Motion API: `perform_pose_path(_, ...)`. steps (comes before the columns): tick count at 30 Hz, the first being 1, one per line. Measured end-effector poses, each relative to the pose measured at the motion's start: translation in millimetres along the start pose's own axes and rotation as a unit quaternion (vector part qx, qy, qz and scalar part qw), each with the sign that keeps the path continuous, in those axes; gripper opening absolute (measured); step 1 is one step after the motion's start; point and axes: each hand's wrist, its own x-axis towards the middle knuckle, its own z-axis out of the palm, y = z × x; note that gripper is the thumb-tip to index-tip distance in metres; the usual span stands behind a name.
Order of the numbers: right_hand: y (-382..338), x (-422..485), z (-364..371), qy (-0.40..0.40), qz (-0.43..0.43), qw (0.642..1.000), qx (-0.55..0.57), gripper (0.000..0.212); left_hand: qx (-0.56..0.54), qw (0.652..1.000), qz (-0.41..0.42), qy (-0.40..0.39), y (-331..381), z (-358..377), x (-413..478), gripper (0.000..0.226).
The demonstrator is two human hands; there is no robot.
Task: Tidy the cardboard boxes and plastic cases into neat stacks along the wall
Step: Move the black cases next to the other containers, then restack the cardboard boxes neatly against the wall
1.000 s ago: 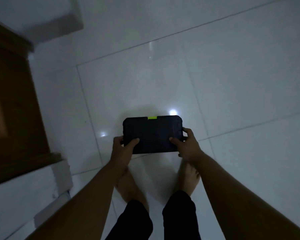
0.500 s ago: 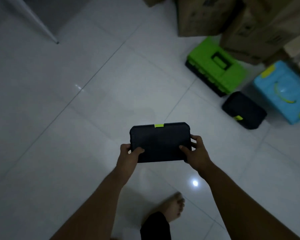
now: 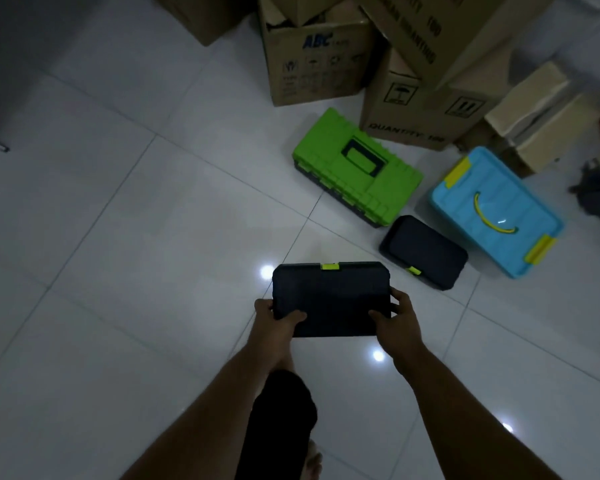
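- Both the left hand point(image 3: 278, 315) and the right hand point(image 3: 395, 318) grip a black case point(image 3: 329, 297), carried above the floor.
- Unstacked: a green toolbox point(image 3: 355, 166), a second black case point(image 3: 425, 252) and a blue bin point(image 3: 496, 211) lie scattered beside the cardboard boxes point(image 3: 317, 58).
- Stacking seems barely begun.

Looks like a spare room at home used for storage, pretty dim. Glossy white floor tiles point(image 3: 153, 237), cardboard boxes point(image 3: 312, 64) piled up, plastic cases point(image 3: 357, 168) beside them.
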Motion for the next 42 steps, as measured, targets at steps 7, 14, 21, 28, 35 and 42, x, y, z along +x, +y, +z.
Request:
perform_pose_path(7,-4.2,114.9,7.7,-0.010,0.074,0.997,-0.003,0.060,0.050,0.997,-0.046,-0.031,46.1,38.8,99.6,0.065)
perform_pose_path(14,0.4,230.7,42.8,-0.026,0.099,0.995,0.006,0.066,0.088,0.996,-0.028,-0.001,78.2,76.2,216.6,0.054)
perform_pose_path(21,-5.7,276.2,41.0,-0.067,0.108,0.992,-0.023,0.081,0.124,0.992,-0.033,-0.020,83.9,102.1,264.4,0.069)
perform_pose_path(28,-28.6,243.8,28.9,-0.093,0.096,0.989,-0.067,0.070,0.166,0.986,0.006,0.009,90.9,91.2,219.0,0.064)
perform_pose_path(35,-121.3,152.1,-17.6,-0.089,0.047,0.991,-0.092,0.058,0.180,0.980,0.064,0.049,142.7,51.3,111.0,0.053)
perform_pose_path(42,-261.8,-5.4,-89.6,-0.100,-0.020,0.991,-0.090,0.047,0.226,0.947,0.218,0.067,240.7,-18.1,-69.9,0.039)
